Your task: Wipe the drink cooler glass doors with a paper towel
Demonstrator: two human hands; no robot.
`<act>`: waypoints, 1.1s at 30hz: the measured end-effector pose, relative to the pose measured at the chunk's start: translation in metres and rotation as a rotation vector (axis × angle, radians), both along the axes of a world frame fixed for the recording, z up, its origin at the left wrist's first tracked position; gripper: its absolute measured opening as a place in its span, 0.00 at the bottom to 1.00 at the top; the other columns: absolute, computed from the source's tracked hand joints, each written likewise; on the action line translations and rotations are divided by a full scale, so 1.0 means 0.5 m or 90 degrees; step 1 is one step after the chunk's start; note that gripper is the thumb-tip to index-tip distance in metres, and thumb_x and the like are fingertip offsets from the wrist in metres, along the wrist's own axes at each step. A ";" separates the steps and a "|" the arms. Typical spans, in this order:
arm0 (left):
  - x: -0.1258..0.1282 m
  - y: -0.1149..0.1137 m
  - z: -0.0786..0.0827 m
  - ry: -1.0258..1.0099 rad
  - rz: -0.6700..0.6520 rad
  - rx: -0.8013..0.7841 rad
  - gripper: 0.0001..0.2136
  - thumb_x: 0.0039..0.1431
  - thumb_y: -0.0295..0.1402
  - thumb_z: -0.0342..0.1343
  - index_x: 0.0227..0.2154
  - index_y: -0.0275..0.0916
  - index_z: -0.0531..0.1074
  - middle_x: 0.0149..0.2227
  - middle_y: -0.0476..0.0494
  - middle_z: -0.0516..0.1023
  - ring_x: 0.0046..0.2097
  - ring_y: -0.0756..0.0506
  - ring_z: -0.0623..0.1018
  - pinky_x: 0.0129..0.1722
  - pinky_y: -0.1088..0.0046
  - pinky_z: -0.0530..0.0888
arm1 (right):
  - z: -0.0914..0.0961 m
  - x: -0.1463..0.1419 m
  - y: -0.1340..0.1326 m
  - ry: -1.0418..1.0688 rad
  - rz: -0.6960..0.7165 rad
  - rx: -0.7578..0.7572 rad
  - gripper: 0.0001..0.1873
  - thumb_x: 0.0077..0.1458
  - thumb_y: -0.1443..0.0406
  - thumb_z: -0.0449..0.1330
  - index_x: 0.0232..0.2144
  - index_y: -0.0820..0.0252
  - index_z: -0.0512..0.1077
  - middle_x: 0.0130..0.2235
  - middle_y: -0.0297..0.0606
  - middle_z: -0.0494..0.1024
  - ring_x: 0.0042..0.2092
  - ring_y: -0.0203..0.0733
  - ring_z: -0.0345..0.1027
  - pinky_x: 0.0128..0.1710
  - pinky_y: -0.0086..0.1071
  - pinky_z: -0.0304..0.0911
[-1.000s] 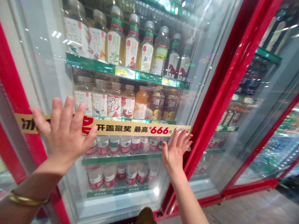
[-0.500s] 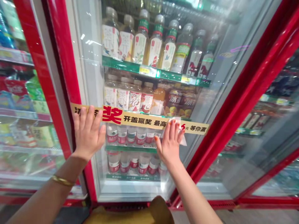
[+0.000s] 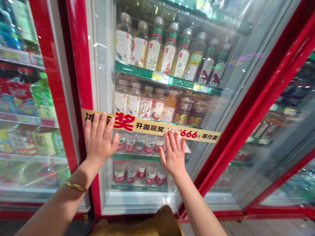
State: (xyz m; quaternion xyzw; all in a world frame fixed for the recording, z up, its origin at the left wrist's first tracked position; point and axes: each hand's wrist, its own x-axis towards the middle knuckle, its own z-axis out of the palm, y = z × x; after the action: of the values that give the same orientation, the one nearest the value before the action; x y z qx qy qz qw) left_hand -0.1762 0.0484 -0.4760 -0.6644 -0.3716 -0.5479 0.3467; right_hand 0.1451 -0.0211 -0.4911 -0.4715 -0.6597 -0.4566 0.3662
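My left hand [image 3: 99, 141] lies flat and open on the glass door of a red-framed drinks fridge [image 3: 94, 98], over the left part of a yellow banner strip [image 3: 145, 127]. A gold bangle [image 3: 75, 186] circles that wrist. My right hand [image 3: 173, 154], with orange nails, presses a white cloth [image 3: 186, 148] against the glass at the banner's lower edge. Behind the glass stand bottled teas [image 3: 154, 49] on the upper shelf and bottled water [image 3: 140, 143] lower down.
Further red-framed fridges stand on both sides, one with packaged drinks [image 3: 22, 98] to the left and a door angled open [image 3: 268, 131] to the right. A tan bag [image 3: 137, 226] sits at the bottom edge, above a tiled floor [image 3: 270, 224].
The view has swung left, so the fridge door sits further right in the picture. My right hand and the cloth have slid left along the banner.
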 end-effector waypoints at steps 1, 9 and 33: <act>0.000 0.000 -0.001 -0.005 -0.010 0.000 0.40 0.70 0.38 0.58 0.80 0.55 0.46 0.82 0.46 0.48 0.83 0.37 0.48 0.82 0.42 0.46 | 0.025 0.003 0.004 0.071 -0.027 0.014 0.44 0.75 0.59 0.53 0.81 0.65 0.37 0.82 0.48 0.48 0.84 0.50 0.26 0.82 0.59 0.31; 0.001 0.002 0.000 0.002 -0.014 0.021 0.41 0.68 0.37 0.59 0.80 0.51 0.48 0.82 0.41 0.49 0.83 0.34 0.49 0.80 0.36 0.49 | -0.076 -0.152 0.014 -0.107 0.084 -0.074 0.39 0.73 0.49 0.55 0.79 0.52 0.55 0.80 0.34 0.58 0.84 0.44 0.24 0.83 0.52 0.20; 0.096 -0.020 -0.052 -0.057 -0.048 -0.037 0.43 0.65 0.39 0.58 0.80 0.60 0.46 0.82 0.51 0.46 0.83 0.30 0.47 0.78 0.25 0.45 | -0.095 0.146 -0.013 0.222 -0.110 0.012 0.44 0.76 0.57 0.45 0.81 0.67 0.28 0.83 0.52 0.26 0.83 0.60 0.18 0.79 0.71 0.39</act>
State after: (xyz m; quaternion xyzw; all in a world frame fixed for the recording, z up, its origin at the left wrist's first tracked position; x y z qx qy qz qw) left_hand -0.1280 0.0383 -0.5020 -0.6625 -0.3773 -0.5785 0.2897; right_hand 0.2184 -0.0274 -0.5385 -0.5948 -0.5387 -0.4044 0.4386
